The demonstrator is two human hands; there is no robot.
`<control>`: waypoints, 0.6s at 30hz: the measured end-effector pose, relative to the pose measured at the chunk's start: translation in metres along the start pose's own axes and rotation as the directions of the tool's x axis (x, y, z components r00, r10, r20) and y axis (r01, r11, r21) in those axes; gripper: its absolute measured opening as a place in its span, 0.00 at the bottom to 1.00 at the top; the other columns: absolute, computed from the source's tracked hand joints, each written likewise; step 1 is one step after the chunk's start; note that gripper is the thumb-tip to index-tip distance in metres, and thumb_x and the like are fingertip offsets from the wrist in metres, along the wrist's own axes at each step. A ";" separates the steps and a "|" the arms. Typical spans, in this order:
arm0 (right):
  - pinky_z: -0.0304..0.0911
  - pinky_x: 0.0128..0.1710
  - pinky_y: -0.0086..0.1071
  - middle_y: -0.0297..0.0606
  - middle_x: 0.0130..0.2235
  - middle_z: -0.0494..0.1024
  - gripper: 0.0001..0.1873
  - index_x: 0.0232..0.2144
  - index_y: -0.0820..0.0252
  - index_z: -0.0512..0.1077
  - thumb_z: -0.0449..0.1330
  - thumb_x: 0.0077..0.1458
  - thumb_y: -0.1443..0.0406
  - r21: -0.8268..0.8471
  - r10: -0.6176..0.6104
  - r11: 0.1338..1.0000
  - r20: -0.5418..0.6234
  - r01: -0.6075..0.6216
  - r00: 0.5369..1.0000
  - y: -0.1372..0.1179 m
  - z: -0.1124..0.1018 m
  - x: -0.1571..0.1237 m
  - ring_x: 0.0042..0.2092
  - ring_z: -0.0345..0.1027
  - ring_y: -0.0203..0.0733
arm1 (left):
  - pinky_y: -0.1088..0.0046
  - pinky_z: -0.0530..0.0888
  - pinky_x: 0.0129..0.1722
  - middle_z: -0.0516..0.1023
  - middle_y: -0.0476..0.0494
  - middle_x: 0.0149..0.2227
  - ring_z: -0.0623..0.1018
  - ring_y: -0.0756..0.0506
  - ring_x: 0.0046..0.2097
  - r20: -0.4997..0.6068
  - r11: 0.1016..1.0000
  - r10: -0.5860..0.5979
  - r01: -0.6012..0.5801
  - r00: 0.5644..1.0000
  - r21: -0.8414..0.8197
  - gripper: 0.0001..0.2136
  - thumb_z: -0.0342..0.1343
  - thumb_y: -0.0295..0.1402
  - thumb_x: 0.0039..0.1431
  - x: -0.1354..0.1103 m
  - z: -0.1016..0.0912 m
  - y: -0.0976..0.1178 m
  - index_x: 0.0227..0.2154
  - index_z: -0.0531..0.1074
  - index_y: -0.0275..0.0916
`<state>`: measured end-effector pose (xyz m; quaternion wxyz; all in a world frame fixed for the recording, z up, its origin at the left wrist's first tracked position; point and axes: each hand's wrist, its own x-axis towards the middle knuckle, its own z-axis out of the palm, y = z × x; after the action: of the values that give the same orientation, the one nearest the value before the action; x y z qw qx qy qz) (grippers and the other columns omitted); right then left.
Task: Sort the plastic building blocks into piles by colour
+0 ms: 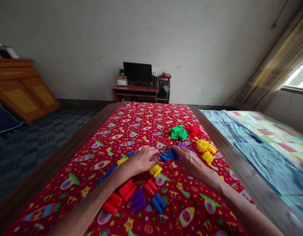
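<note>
My left hand [141, 160] lies palm down on the red patterned tablecloth [131, 131], fingers stretched toward a cluster of blue blocks [169, 154]. My right hand [188, 160] rests flat on the other side of that blue cluster, fingers extended over it. Neither hand grips anything. A small yellow block [155, 170] sits just below my left hand. Between my forearms lie red blocks [126, 189], a purple block [138, 200] and a blue block [158, 202].
Sorted piles sit farther out: green blocks [178, 132], red blocks [195, 130], yellow blocks [205, 150]. The wooden table edge [230, 147] borders a bed with a checked blanket [264, 144] on the right. A desk with a monitor [138, 73] stands at the wall.
</note>
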<state>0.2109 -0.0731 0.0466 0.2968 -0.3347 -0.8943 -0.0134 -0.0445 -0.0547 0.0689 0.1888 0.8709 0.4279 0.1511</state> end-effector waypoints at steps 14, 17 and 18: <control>0.71 0.46 0.41 0.47 0.50 0.75 0.19 0.54 0.55 0.66 0.54 0.62 0.61 -0.086 0.215 0.974 0.064 -0.210 0.974 -0.002 -0.058 -0.078 0.49 0.72 0.48 | 0.69 0.69 0.49 0.78 0.45 0.46 0.76 0.41 0.48 0.222 0.996 -0.081 0.088 0.972 -0.021 0.15 0.57 0.30 0.50 -0.002 0.006 0.015 0.43 0.73 0.42; 0.70 0.45 0.38 0.47 0.48 0.76 0.19 0.55 0.57 0.65 0.53 0.63 0.64 0.075 0.153 0.985 0.045 -0.156 0.987 -0.026 -0.052 -0.039 0.48 0.72 0.45 | 0.73 0.71 0.34 0.79 0.48 0.35 0.78 0.44 0.37 0.177 0.967 -0.123 0.157 0.977 -0.200 0.17 0.58 0.34 0.49 0.002 0.013 0.024 0.44 0.71 0.40; 0.70 0.46 0.39 0.48 0.50 0.74 0.21 0.57 0.57 0.62 0.54 0.62 0.64 0.125 0.115 0.985 0.065 -0.122 0.991 -0.034 -0.045 -0.030 0.49 0.71 0.46 | 0.74 0.70 0.30 0.79 0.48 0.32 0.77 0.45 0.33 0.171 0.945 -0.137 0.181 0.976 -0.273 0.19 0.59 0.35 0.49 0.003 0.018 0.027 0.46 0.70 0.39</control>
<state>0.2319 -0.1270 0.0735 0.2923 -0.3677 -0.8799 0.0719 -0.0169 -0.0712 0.0659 0.3562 0.8056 0.4551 0.1300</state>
